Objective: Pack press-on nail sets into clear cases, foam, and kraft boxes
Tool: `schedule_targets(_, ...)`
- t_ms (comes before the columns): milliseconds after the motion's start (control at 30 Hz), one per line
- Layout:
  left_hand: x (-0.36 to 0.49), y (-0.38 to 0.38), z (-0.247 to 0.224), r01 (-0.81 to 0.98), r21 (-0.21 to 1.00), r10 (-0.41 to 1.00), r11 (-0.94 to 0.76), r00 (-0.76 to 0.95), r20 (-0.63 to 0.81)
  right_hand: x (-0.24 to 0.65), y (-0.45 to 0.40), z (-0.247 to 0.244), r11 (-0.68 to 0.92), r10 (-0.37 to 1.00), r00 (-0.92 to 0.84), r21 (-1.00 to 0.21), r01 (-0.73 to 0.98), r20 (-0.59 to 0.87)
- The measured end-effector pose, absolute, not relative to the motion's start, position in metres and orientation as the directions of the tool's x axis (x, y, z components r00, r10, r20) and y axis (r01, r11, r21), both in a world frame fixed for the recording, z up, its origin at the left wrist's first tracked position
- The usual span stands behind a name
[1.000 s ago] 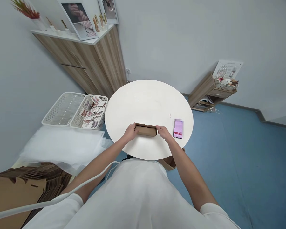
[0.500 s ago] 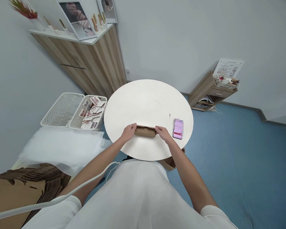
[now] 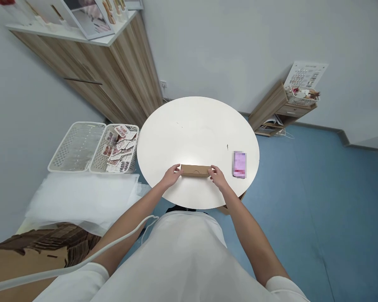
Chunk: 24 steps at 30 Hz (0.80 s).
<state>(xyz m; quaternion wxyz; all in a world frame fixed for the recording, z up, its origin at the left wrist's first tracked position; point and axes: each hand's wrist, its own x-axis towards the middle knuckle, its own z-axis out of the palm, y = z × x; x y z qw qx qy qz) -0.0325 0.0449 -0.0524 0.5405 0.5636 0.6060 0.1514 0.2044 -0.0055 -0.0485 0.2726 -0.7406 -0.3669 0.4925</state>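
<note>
A long, narrow brown cardboard box point(image 3: 195, 170) with its lid down lies across the near half of the round white table point(image 3: 195, 134). At its left end my left hand point(image 3: 172, 175) grips the box between thumb and fingers. My right hand point(image 3: 217, 176) has its fingers curled round the opposite end. A half-round notch shows on the box's near side. To the right of my right hand lies a phone point(image 3: 239, 164) with a blurred pink screen.
Left of the table, one white basket point(image 3: 93, 167) holds printed cards and another point(image 3: 58, 161) holds clear plastic pieces. White sheets point(image 3: 82, 193) and stacked flat cardboard point(image 3: 25, 264) lie nearer me. A white cable point(image 3: 113, 243) crosses my left arm. A wooden cabinet point(image 3: 119, 79) stands behind.
The box's lid was raised, with its inside showing, and is now down flat. Both hands have shifted slightly at the box's ends. The view has tilted a little.
</note>
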Motion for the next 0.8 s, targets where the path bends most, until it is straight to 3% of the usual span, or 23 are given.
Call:
schedule_targets(200, -0.030, 0.047, -0.056, 0.459, 0.843, 0.836, 0.280, 0.316, -0.450, 0.192, -0.011, -0.052, -0.517, 0.849, 0.354, -0.760, 0.395, -0.393)
schedule_targets(800, -0.020, 0.036, -0.068, 0.401, 0.887, 0.842, 0.229, 0.375, -0.387, 0.192, -0.044, -0.041, -0.538, 0.832, 0.404, -0.730, 0.421, -0.380)
